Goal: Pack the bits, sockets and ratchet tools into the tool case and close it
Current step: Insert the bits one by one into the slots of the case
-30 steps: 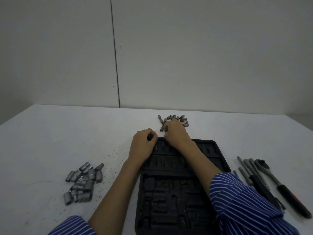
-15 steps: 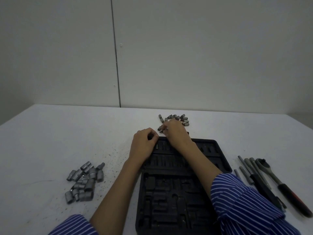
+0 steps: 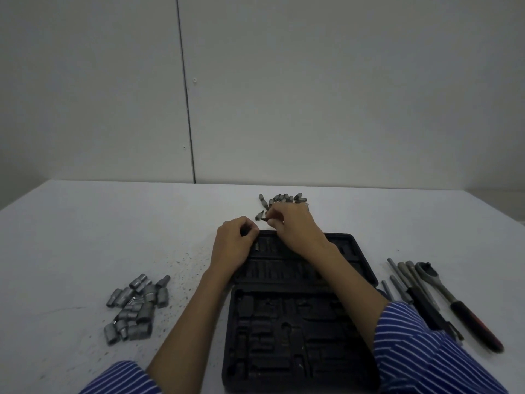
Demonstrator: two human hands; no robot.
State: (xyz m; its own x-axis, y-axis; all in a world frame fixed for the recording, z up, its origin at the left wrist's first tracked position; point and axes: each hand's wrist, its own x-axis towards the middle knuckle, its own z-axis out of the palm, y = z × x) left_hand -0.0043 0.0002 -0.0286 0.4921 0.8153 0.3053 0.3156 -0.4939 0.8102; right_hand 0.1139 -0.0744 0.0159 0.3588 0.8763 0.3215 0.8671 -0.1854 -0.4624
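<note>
Presently right hand (image 3: pixel 292 226) pinches a bit (image 3: pixel 266 219) at the tool case (image 3: pixel 360 260) far edge; left hand (image 3: pixel 235 245) curled beside, contents unclear.

Single view only: head-worn wide-angle camera, looking forward and down from person's own position. White desk (image 3: pixel 85 237) fills lower half, grey wall (image 3: pixel 341 95) upper half. Open black tool case (image 3: pixel 355 248) sits close, centre-bottom, near edge cropped. Both forearms enter from bottom edge. Desk edges bow from lens distortion. No second view.
</note>
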